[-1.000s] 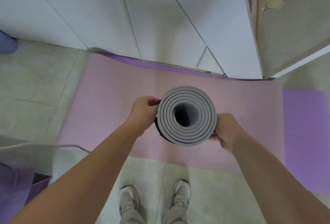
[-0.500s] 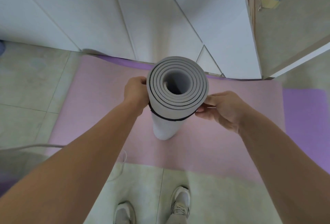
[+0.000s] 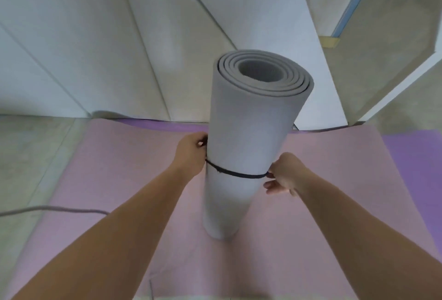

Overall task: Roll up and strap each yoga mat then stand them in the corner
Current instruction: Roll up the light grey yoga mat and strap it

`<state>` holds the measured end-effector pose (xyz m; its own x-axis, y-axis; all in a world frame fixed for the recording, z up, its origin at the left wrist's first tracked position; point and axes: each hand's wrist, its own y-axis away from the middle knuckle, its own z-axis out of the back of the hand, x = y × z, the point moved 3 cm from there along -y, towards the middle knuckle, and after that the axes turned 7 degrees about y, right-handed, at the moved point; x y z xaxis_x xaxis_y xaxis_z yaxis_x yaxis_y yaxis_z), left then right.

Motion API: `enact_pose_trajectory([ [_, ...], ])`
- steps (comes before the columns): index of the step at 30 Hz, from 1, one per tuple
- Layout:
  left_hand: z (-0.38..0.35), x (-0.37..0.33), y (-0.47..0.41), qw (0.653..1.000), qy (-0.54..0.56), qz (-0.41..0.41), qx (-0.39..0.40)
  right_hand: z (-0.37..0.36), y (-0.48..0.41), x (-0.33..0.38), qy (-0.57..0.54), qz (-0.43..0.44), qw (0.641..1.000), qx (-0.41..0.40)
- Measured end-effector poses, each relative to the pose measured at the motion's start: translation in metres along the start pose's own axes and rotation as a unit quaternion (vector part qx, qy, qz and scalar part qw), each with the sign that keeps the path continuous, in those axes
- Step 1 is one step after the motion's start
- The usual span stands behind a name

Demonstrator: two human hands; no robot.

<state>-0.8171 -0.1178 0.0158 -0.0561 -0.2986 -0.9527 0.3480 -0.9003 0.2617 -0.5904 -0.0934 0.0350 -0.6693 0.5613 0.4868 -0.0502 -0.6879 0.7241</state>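
strap (image 3: pixel 235 174) lower on upright grey mat (image 3: pixel 248 120), left hand (image 3: pixel 191 153) and right hand (image 3: pixel 285 172) pinching it

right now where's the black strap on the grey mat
In the head view, centre frame, the black strap circles the upright grey mat roll about midway down, held by the left hand and right hand above the pink mat.
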Motion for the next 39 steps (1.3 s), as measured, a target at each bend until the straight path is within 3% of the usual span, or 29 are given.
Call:
enact_pose_trajectory([
  [7, -0.006, 0.061, -0.006, 0.995, 0.080, 0.040, 0.044, -0.053, -0.055, -0.038, -0.020, 0.033, 0.999, 0.014],
  [14, 0.008, 0.047, 0.000, 0.977, 0.180, 0.109, -0.034, -0.045, -0.014, 0.000, -0.094, 0.162, 0.980, -0.064],
  [18, 0.012, 0.030, 0.011, 0.958, 0.241, 0.148, -0.054, -0.044, 0.017, 0.019, -0.276, 0.193, 0.941, -0.037],
  [21, 0.009, 0.018, 0.016, 0.949, 0.267, 0.165, 0.009, -0.052, 0.015, 0.024, -0.341, 0.199, 0.919, 0.002],
  [25, -0.014, 0.018, 0.027, 0.928, 0.322, 0.159, 0.098, -0.064, 0.003, 0.020, -0.402, 0.198, 0.894, -0.024],
  [28, -0.027, 0.038, 0.020, 0.934, 0.341, 0.108, -0.004, -0.074, -0.003, 0.017, -0.420, 0.213, 0.881, -0.038],
  [31, -0.030, 0.070, 0.009, 0.957, 0.280, 0.026, -0.078, -0.086, -0.018, 0.008, -0.417, 0.225, 0.876, -0.089],
  [34, -0.031, 0.087, 0.007, 0.972, 0.209, 0.013, -0.106, -0.093, -0.031, -0.008, -0.395, 0.204, 0.885, -0.139],
  [39, -0.025, 0.066, 0.000, 0.967, 0.233, 0.067, -0.083, -0.080, -0.035, -0.005, -0.367, 0.214, 0.902, -0.079],
])
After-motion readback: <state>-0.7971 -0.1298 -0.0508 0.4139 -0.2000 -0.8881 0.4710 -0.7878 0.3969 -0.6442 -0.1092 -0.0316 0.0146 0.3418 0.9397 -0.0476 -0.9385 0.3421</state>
